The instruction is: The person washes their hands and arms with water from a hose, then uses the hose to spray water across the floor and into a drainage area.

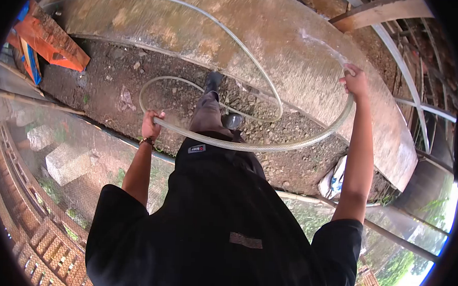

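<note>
A clear braided hose (239, 145) sags in a wide curve in front of my body between my two hands. My left hand (152, 125) is closed round it at the left, with a loop of the hose rising behind the wrist. At the right, my right hand (355, 81) is raised and closed on the hose near its end. Water sprays from that hand toward the concrete slab (294, 48). The rest of the hose loops over the dirt and runs along the slab to the upper left.
Orange-painted boards (52, 40) stand at the upper left. Stony dirt (109, 76) lies below the slab, with a white and blue bag (333, 179) at the right. Netting and bamboo poles (36, 101) run behind me. Wooden beams (383, 14) are at the upper right.
</note>
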`<state>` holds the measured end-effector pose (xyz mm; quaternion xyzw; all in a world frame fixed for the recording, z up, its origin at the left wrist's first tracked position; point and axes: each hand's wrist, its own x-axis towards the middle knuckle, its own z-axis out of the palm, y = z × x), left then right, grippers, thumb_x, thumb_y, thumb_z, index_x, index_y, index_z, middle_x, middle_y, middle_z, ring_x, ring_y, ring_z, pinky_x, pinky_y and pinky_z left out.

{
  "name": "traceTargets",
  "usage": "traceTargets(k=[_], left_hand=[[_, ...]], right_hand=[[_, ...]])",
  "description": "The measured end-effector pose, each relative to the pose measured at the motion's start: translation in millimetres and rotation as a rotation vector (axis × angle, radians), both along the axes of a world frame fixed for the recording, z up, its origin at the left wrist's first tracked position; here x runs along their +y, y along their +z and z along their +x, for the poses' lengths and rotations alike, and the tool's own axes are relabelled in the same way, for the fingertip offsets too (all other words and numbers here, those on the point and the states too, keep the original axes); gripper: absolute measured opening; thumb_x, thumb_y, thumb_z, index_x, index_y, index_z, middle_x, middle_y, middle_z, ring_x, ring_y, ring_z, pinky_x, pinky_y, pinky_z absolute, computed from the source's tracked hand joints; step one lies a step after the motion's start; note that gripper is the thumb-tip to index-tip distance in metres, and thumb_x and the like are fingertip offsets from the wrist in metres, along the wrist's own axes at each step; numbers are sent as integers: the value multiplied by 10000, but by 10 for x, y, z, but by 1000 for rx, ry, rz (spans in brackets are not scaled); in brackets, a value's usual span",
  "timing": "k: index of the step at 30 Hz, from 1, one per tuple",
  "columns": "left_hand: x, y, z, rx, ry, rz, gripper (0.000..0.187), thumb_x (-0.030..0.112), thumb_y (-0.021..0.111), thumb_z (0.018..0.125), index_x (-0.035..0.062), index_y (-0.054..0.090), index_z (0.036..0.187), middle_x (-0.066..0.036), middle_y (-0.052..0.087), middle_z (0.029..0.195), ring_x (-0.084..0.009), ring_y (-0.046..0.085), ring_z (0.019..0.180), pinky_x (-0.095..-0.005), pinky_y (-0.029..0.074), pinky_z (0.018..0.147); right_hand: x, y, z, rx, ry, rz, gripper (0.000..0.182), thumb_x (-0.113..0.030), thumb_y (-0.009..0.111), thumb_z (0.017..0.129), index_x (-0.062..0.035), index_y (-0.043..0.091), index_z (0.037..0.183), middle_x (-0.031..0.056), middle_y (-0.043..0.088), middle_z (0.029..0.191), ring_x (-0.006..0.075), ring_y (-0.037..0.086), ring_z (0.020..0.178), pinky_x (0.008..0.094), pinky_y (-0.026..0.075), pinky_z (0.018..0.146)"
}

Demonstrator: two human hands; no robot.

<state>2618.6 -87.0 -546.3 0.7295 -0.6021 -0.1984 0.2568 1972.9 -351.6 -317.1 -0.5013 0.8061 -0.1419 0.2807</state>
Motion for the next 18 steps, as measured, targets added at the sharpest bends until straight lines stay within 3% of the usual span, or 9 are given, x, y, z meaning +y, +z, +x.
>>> traceTargets(k=[2, 5, 8, 14, 18], left_hand=[[59, 112, -6, -3, 46, 59, 308, 271, 704, 848, 32, 525, 774, -153, 575, 812, -373, 561, 803, -438, 450, 753], [104, 277, 27, 15, 47, 22, 293, 254, 684, 866, 27, 522, 776, -150, 580, 808, -367, 565, 804, -430, 451, 749], [185, 377, 82, 35, 51, 22, 282, 244, 660, 888, 24, 520, 780, -149, 594, 824, -357, 572, 812, -416, 455, 747], [372, 492, 89, 17, 142, 71, 296, 254, 673, 882, 23, 522, 776, -140, 596, 804, -342, 577, 808, -400, 461, 740], [489, 401, 124, 33, 103, -42, 309, 268, 672, 883, 22, 515, 782, -150, 596, 817, -353, 579, 815, -412, 461, 747]], right_hand=[[24, -27, -9, 28, 29, 10, 398, -131, 537, 850, -66, 614, 1236, 131, 684, 691, 145, 575, 451, 306, 474, 439], [22, -46, 53, -15, 19, 37, 391, -127, 536, 853, -56, 616, 1230, 136, 678, 676, 145, 579, 453, 305, 479, 445], [-30, -78, 119, -61, 103, 54, 393, -128, 513, 876, -26, 580, 1250, 122, 656, 660, 119, 498, 418, 271, 410, 378], [-207, -165, 256, -95, 167, 105, 395, -118, 508, 877, -47, 584, 1259, 120, 648, 667, 118, 500, 419, 274, 413, 379], [-239, -206, 313, -130, 91, 49, 387, -120, 509, 883, -60, 588, 1256, 104, 637, 671, 110, 508, 432, 267, 409, 381]])
